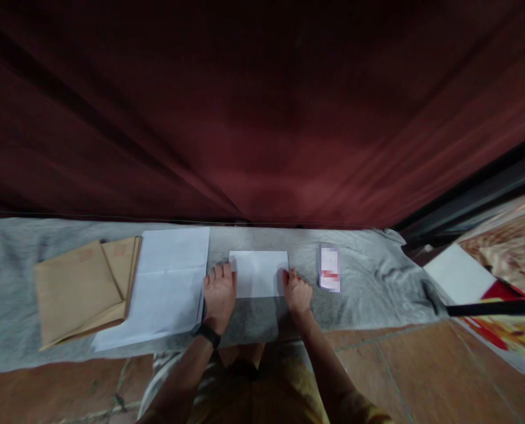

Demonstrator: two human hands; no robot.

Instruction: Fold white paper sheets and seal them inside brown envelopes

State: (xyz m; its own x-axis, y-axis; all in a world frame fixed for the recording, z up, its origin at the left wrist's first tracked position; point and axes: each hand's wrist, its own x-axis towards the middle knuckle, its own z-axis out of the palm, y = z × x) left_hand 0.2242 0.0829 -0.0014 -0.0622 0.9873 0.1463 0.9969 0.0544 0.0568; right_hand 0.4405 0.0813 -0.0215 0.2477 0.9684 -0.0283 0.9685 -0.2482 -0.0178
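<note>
A small folded white paper [258,272] lies on the grey cloth [368,282] in front of me. My left hand [220,293] rests flat at its left edge, fingers stretched out and touching the paper. My right hand [296,292] sits at the paper's lower right corner with fingers curled down onto it. A black band is on my left wrist. To the left lies a stack of larger white sheets [165,282], and beyond it several brown envelopes [83,288].
A small white and red packet [329,268] lies right of the paper. A dark red curtain [262,118] hangs behind the cloth. Brown floor tiles [421,371] lie near me; a patterned mat [509,247] and a white sheet [456,274] are at far right.
</note>
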